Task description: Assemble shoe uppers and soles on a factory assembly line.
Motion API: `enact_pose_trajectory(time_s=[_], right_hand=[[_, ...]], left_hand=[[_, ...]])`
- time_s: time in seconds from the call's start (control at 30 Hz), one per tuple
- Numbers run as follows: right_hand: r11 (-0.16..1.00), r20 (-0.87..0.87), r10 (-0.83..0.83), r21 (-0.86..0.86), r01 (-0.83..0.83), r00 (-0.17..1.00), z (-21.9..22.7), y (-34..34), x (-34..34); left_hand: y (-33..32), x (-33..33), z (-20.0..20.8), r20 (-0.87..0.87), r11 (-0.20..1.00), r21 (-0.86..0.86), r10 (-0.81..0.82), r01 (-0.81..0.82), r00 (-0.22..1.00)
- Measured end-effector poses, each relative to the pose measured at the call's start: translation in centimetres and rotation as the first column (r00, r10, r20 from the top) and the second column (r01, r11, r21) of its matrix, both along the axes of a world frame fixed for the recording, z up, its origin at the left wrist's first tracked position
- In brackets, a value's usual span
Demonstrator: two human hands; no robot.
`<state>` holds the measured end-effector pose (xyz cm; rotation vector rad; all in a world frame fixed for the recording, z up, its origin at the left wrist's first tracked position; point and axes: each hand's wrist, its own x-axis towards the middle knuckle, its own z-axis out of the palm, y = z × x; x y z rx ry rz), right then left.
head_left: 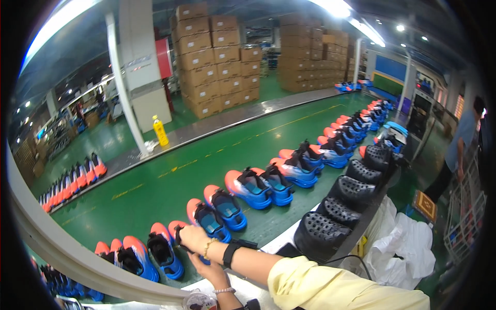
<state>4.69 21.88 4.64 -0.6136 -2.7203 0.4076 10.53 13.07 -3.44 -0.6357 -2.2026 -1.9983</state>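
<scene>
My right hand (194, 239) reaches down over an orange, white and blue sneaker (174, 227) in the row, its fingers closed at the shoe's dark upper. Just below, my left hand (211, 272) is at the blue heel of that same shoe, its fingers bent round it and partly hidden by my right hand. Most of the shoe is covered by both hands. On one side stands a sneaker with a dark opening (164, 253); on the other, one with a teal insole (209, 219). Their toes point away from me.
A long green conveyor belt (222, 150) carries more sneakers toward the far right. Black perforated clogs (320, 232) line up at my right, beside white plastic bags (403, 243). A yellow bottle (160, 132) stands on the far ledge. A curved pale bar (77, 248) crosses the lower left. A person (460, 144) stands at right.
</scene>
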Motion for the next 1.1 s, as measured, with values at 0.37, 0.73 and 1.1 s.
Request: enact_pose_trajectory(time_s=[0.37,0.73,1.1], right_hand=[[0.970,-0.494,0.230,0.051,-0.236,0.838,15.4,-7.4,28.7],[0.754,0.010,-0.653,0.098,0.649,0.757,10.7,-1.3,46.8],[0.736,0.031,-0.672,0.138,0.663,0.740,10.3,1.1,46.0]], left_hand=[[0.9,3.0,4.3,-0.366,0.958,0.188,0.275,-0.218,0.889],[5.8,-2.2,-1.1,-0.125,0.982,-0.158,-0.124,0.103,0.984],[1.9,5.1,3.1,-0.070,0.930,-0.328,-0.197,0.164,0.978]])
